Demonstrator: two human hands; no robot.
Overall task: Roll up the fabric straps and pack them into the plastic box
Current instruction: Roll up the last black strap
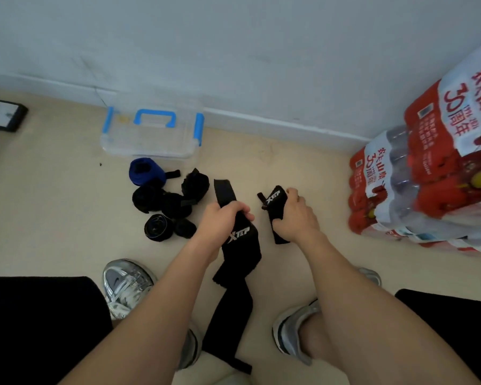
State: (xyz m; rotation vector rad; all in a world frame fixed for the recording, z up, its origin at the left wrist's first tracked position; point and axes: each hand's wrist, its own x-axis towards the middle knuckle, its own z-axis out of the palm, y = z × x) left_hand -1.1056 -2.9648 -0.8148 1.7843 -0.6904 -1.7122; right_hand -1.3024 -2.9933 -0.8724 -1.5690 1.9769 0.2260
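Floor (53, 204): beige; it carried every item in view.
Shoes: a silver shoe (125, 284) stood on the person's left and a grey shoe (292, 329) on the right, nearest the camera.
Long strap (233, 309): black, unrolled, with a white logo. Its lower end lay between the shoes; its upper end stuck out past the fingers on the far side.
Left hand (222, 220): fingers (242, 209) were curled over the long strap just above the logo, grasping it across its width.
Short strap (274, 198): black, same logo, well apart from the long strap. One end showed above the fingers and the other below the palm.
Right hand (295, 218): fingers (292, 193) were clenched round the middle of the short strap.
Black rolls (164, 204): several rolled straps lay bunched on the floor, left of the left hand and just beyond it.
Blue roll (143, 170): lay at the far edge of the bunch, just beside the box.
Plastic box (150, 145): clear, with blue handle and latches; it stood against the wall (233, 51), beyond both hands and apart from both held straps.
Bottle packs (428, 176): red-and-white wrapped, stacked at the far right.
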